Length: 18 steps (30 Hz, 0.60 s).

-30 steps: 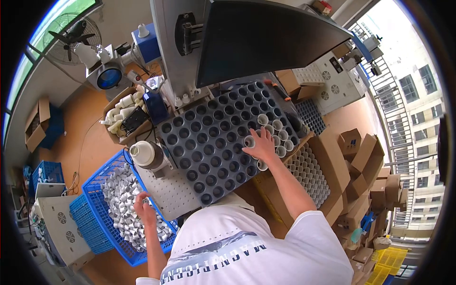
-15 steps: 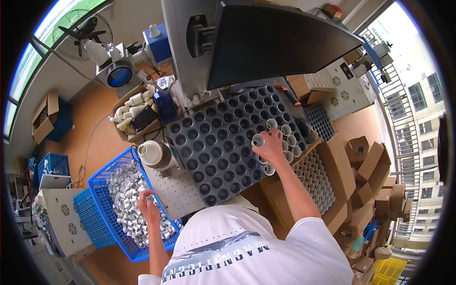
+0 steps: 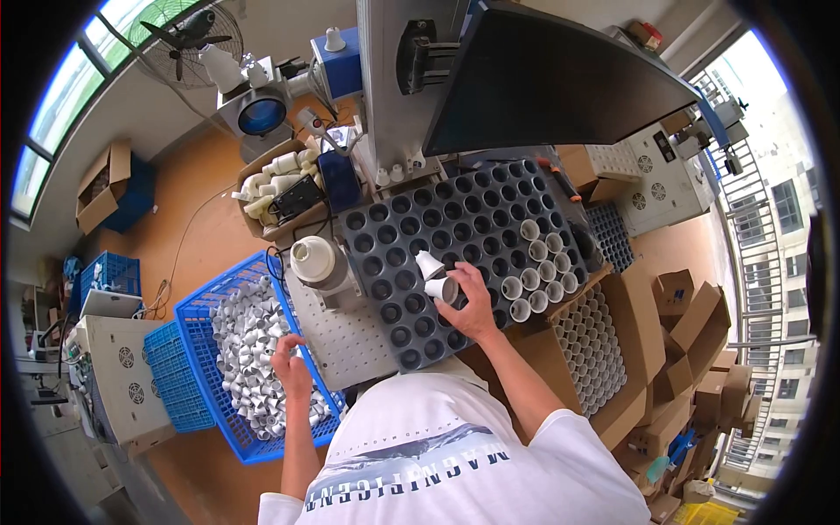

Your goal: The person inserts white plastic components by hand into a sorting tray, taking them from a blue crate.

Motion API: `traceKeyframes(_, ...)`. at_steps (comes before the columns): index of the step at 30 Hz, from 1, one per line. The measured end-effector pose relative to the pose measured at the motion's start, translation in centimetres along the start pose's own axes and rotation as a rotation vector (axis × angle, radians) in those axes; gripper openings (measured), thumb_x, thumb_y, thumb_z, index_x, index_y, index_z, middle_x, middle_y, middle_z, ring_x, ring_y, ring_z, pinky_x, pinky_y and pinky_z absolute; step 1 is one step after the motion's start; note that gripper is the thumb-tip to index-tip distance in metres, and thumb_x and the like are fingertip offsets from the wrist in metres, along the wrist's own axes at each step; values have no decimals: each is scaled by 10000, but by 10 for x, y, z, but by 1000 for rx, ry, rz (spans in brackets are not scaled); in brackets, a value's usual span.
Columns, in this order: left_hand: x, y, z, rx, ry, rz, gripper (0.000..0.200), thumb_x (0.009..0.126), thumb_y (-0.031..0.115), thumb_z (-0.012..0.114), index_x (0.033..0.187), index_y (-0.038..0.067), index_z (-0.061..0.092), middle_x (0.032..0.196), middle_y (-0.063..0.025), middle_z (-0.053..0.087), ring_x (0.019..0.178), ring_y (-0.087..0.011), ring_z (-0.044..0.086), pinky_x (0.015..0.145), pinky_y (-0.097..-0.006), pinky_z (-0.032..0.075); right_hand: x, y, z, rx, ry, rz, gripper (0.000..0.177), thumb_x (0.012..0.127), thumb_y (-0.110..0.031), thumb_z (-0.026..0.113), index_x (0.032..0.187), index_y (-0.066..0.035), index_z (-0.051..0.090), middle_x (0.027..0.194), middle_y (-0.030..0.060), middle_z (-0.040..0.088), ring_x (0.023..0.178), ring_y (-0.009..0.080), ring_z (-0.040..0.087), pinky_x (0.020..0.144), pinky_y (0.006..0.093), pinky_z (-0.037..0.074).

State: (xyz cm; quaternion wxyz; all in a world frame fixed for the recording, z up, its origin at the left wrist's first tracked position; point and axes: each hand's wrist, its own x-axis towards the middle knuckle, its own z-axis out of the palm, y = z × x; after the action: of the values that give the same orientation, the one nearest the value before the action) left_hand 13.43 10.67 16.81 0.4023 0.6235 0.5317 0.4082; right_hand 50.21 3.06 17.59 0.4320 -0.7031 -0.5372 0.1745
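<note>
A black tray (image 3: 411,229) with rows of round holes lies in front of me; white cups (image 3: 530,279) fill several holes at its right end. My right hand (image 3: 469,306) is over the tray's middle, its fingers closed on a white cup (image 3: 443,289). Touching or just beyond that cup is another white cup (image 3: 429,264), tilted. My left hand (image 3: 292,364) is over the right part of a blue basket (image 3: 194,339) full of loose white cups (image 3: 249,350). Its fingers are curled together, and what they hold, if anything, is hidden.
A perforated metal plate (image 3: 343,337) lies between basket and tray, with a white round device (image 3: 317,262) behind it. A large monitor (image 3: 560,79) overhangs the tray's far side. Right of the tray, an open carton (image 3: 634,324) holds many cups. A box of white parts (image 3: 284,188) stands back left.
My right hand has moved left from the filled holes to the tray's middle with a cup. A second cup now shows beside it. The whole view has shifted.
</note>
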Motion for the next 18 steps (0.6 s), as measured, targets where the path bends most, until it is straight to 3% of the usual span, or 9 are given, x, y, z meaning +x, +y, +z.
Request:
traceKeyframes(2, 0, -2, 0, -37, 14, 9, 256, 663, 8, 359, 816, -64, 550, 917, -137, 607, 926, -231, 572, 939, -349, 421, -7, -9, -13, 147, -54, 192, 519, 707, -174, 765, 1181, -44, 596, 1187, 180, 594, 1038, 274, 618, 888, 345, 501)
traceKeyframes(3, 2, -3, -1, -19, 4, 25, 269, 658, 7, 357, 821, -66, 558, 917, -138, 611, 923, -230, 575, 934, -347, 426, -13, -5, -9, 234, 13, 193, 515, 710, -133, 742, 1192, -36, 588, 1019, 123, 647, 867, 189, 643, 780, 298, 519)
traceKeyframes(9, 29, 14, 3, 42, 15, 54, 357, 584, -50, 343, 835, -68, 596, 844, -149, 648, 847, -247, 609, 912, -333, 450, -31, -14, 1, 539, -23, 440, 454, 685, -24, 651, 1130, -32, 558, 933, 58, 604, 835, 121, 598, 763, 262, 492)
traceKeyframes(18, 62, 37, 3, -51, 37, 93, 380, 581, -63, 344, 854, -71, 608, 828, -131, 631, 861, -243, 599, 925, -324, 450, -49, -8, 17, 227, -73, 410, 379, 615, 74, 561, 970, -56, 537, 826, 21, 570, 758, 128, 564, 698, 256, 457)
